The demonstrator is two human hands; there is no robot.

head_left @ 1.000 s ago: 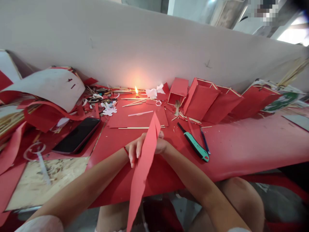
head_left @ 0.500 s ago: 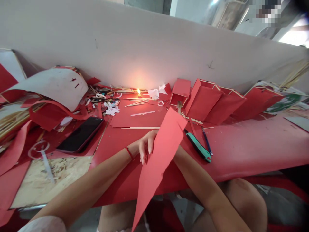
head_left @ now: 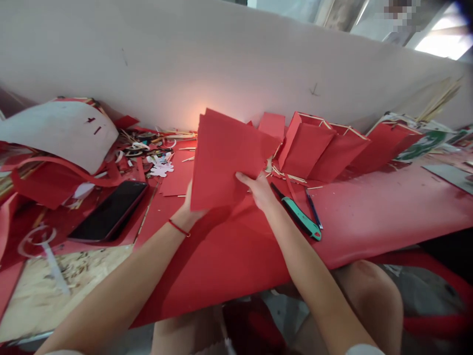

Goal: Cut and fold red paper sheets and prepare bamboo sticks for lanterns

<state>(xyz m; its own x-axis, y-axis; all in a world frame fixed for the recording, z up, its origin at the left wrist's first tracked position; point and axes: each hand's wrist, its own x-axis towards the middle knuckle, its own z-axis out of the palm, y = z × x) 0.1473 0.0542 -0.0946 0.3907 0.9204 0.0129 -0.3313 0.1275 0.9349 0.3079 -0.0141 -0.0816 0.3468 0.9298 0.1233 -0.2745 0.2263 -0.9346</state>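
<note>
Pale wall, red tabletop. Red paper, two layers at least, mid-frame, grasped in both my hands: left hand at left edge, right hand at lower right. Four red boxes across right half; one phone at left; one green-handled tool, one pen right of centre.

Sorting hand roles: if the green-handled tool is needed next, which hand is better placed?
Probably the right hand: it's nearer the green-handled tool, while the left hand is at the red paper's opposite edge. Both hold the paper, so the right would need freeing first.
</note>
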